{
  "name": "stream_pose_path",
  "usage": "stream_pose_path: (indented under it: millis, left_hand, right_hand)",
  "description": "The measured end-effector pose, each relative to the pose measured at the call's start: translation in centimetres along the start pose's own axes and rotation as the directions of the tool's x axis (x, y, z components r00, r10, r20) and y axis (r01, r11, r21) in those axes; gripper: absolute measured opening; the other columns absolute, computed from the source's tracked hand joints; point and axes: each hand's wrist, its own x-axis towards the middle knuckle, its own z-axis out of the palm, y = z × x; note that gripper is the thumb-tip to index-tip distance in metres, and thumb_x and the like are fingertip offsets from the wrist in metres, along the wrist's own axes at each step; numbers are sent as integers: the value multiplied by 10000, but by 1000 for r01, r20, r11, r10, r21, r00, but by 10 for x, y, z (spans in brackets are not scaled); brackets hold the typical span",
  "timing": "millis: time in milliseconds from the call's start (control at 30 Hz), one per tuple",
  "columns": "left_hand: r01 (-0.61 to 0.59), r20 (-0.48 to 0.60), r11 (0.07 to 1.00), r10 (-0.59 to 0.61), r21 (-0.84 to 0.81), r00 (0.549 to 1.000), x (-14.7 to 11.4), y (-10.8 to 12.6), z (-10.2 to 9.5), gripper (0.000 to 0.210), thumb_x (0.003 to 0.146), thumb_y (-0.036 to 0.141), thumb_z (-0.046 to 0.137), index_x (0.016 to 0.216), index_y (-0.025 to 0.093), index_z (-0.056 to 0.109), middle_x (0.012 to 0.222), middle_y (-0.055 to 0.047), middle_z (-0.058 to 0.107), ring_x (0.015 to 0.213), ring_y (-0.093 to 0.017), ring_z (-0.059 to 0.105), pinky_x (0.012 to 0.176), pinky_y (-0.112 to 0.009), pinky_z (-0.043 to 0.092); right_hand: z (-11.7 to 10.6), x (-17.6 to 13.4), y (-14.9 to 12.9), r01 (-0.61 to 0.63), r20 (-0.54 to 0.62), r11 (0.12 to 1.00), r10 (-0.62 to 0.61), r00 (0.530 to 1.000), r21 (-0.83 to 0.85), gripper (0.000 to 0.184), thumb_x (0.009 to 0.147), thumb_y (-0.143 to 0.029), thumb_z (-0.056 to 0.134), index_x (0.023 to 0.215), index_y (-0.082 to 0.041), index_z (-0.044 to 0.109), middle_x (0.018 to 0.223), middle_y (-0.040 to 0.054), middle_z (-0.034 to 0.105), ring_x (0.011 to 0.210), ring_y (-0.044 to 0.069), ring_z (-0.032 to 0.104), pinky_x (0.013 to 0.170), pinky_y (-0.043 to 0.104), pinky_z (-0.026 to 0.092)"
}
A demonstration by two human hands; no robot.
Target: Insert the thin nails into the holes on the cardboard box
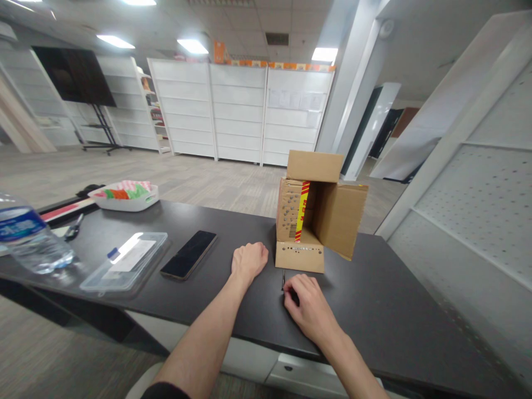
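Nearest, over the front of a dark table [394, 299], right hand [310, 307] half curled, with an open gap between thumb and fingers; at the fingertips a slim tool [283, 279], thin, dark, pointed away toward a carton [334, 216], too small to identify, with no telling whether pinched or only touched. A little farther and to the left, left hand [249, 260] closed in a loose fist, knuckles up, palm side hidden, with no telling what, if anything, inside; tool between the two hands, nearer the right. Just beyond both, slightly right, the carton: brown, open side toward the viewer, one flap up, one swung out to the right, one down in front with a row of small spots. On its left panel, scattered grey spots, a barcode [292, 230] and yellow-and-red tape [302, 211] bearing red characters, not clear enough to read. Left of the left hand, a phone [189, 255], dark-faced; past that, a clear case [149, 260] with a white label [129, 256], print illegible. At far left, a bottle [45, 252], blue-wrapped, with blurred white characters. Behind, a white basket [135, 205] of pink, green and orange items. Across the room, white shelves [236, 111] and a black monitor [75, 77].
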Motion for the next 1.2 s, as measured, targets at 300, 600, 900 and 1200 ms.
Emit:
stream_pose_path:
  millis: [300,600,900,1200]
  left_hand:
    - [-1,4,1000,1,-3,1000,0,-1,1,469,900,395,263,964,193,682,934,-154,694,896,-268,662,777,-362,461]
    - [-3,-7,1000,3,3,1000,1,-1,3,469,897,398,267,963,196,685,923,-152,697,881,-273,666,768,-369,470]
    - [-10,-14,1000,10,3,1000,1,-1,1,445,895,396,282,951,205,681,906,-139,698,878,-277,666,757,-374,473]
    - [-1,-3,1000,1,5,1000,-1,0,-1,459,902,395,269,967,199,679,923,-144,694,890,-275,663,767,-369,468]
  right_hand:
    - [-1,1,-1,-14,23,999,12,1000,48,117,822,-92,481,803,-206,506,801,15,593,787,177,516,730,305,334]
    - [-2,2,-1,-33,26,999,33,999,19,106,835,-107,483,834,-206,522,825,17,604,807,178,522,733,303,337]
    - [-2,3,-1,-17,26,1000,17,1000,-5,150,842,-117,496,919,-226,565,898,28,621,866,191,540,753,314,361]
    - [0,3,1,-20,26,1000,20,999,-20,138,856,-125,497,896,-229,578,882,22,612,866,183,541,752,315,363]
